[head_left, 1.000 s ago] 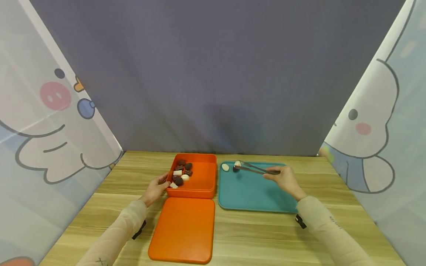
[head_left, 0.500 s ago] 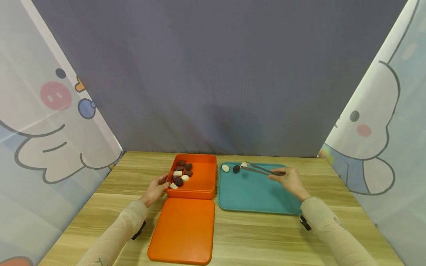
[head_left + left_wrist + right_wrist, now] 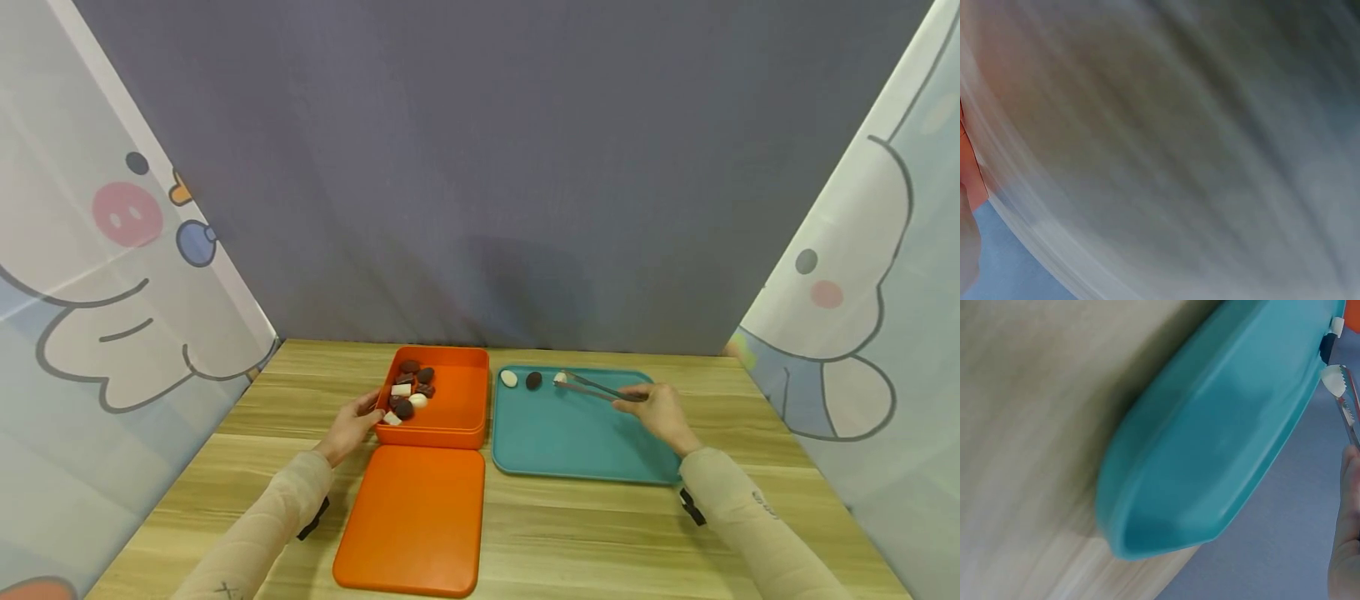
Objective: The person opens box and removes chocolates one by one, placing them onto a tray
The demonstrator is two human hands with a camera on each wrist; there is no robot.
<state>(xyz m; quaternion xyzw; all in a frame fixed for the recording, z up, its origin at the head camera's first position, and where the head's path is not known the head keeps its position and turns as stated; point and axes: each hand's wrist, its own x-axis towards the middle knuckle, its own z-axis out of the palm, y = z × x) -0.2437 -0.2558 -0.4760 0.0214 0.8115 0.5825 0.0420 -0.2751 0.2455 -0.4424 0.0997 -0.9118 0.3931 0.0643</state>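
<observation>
Listing by view. Head view: right hand (image 3: 656,408) pinches metal tongs (image 3: 596,388) over the far part of a teal tray (image 3: 570,437); the tong tips are closed on a white piece (image 3: 559,378). On the tray beside it lie a dark piece (image 3: 533,381) and a second white piece (image 3: 508,378), all three in a row along the far edge. Left hand (image 3: 351,427) rests against the near left corner of an orange box (image 3: 461,400), fingers loosely curled round the rim; the box holds a heap of dark and white pieces (image 3: 408,389) at its left side. Orange lid (image 3: 412,517) lies flat on the table (image 3: 600,533), just before the box. Grey cloth behind, cartoon-printed curtains at both sides.

Left wrist view: blurred pale surface, a strip of orange at the left edge; hand's state not legible here.

Right wrist view: teal tray rim (image 3: 1147,487) on the wooden table (image 3: 1016,425); serrated tong tips (image 3: 1342,394) clamp the white piece (image 3: 1334,377); a fingertip (image 3: 1350,465) shows at the right edge.
</observation>
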